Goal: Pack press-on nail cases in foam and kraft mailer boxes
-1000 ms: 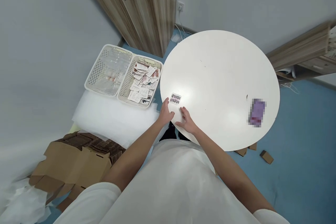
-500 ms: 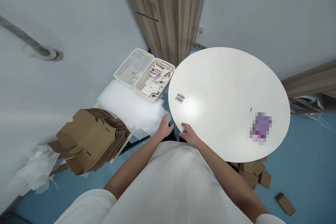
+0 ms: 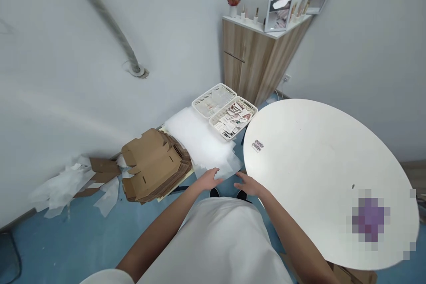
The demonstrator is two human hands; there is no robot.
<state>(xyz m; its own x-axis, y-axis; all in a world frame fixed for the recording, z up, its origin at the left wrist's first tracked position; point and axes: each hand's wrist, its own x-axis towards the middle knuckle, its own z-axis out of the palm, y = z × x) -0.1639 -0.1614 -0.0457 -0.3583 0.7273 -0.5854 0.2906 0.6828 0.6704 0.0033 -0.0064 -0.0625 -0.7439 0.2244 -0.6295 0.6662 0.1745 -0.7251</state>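
Note:
My left hand (image 3: 209,179) is open, thumb and fingers apart, over the near edge of a pile of white foam sheets (image 3: 203,140). It holds nothing, and I cannot tell whether it touches the sheets. Beside the left rim of the round white table (image 3: 306,159) is my right hand (image 3: 246,184), also open with nothing in it. On the table's left part lies a small clear pack of dark oval pieces (image 3: 257,145). A stack of flat brown cardboard boxes (image 3: 151,164) lies left of the foam.
Two white plastic baskets (image 3: 214,100) stand behind the foam, the right one holding cards (image 3: 234,117). A blurred purple item (image 3: 369,217) lies on the table's right. A wooden cabinet (image 3: 248,60) fills the corner. Foam scraps (image 3: 65,182) lie at left on the floor.
My view has turned left and up, so the cabinet top with frames and a plant now shows. Both hands stay open; my right hand is now at the table's rim, nearer the foam.

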